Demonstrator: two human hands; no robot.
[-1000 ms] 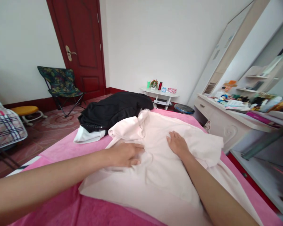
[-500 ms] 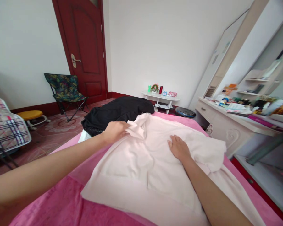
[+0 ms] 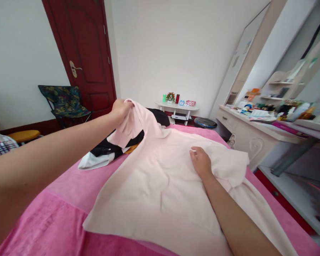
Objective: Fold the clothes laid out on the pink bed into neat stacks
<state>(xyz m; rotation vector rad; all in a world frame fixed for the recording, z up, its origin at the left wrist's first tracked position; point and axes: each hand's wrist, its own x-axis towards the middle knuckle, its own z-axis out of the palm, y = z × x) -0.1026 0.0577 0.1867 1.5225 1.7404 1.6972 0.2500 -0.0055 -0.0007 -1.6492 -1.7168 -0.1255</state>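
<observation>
A pale pink sweatshirt [image 3: 173, 188] lies spread over the pink bedspread [image 3: 61, 213], its surface lightly wrinkled. Up at the left, my left hand [image 3: 122, 111] is closed on the sweatshirt's sleeve, holding it raised so that the cloth hangs down from the fingers. My right hand [image 3: 201, 161] rests on the upper middle of the sweatshirt, fingers slightly bent and a small gap between thumb and fingertips. Behind the lifted sleeve sits a pile of dark clothes [image 3: 104, 146], partly hidden, with a white cloth [image 3: 94, 160] at its near edge.
A dressing table [image 3: 245, 124] crowded with bottles and small items stands on the right. Against the far wall is a low white stand [image 3: 178, 106] with small objects, beside a round black stool [image 3: 205, 123]. A folding chair [image 3: 64, 101] and yellow stool [image 3: 24, 135] stand left, near the red door [image 3: 88, 53].
My left hand has lifted the sleeve up and to the left, away from the bed, uncovering part of the pile. The right hand stays on the sweatshirt, fingers more bent. The view has shifted slightly.
</observation>
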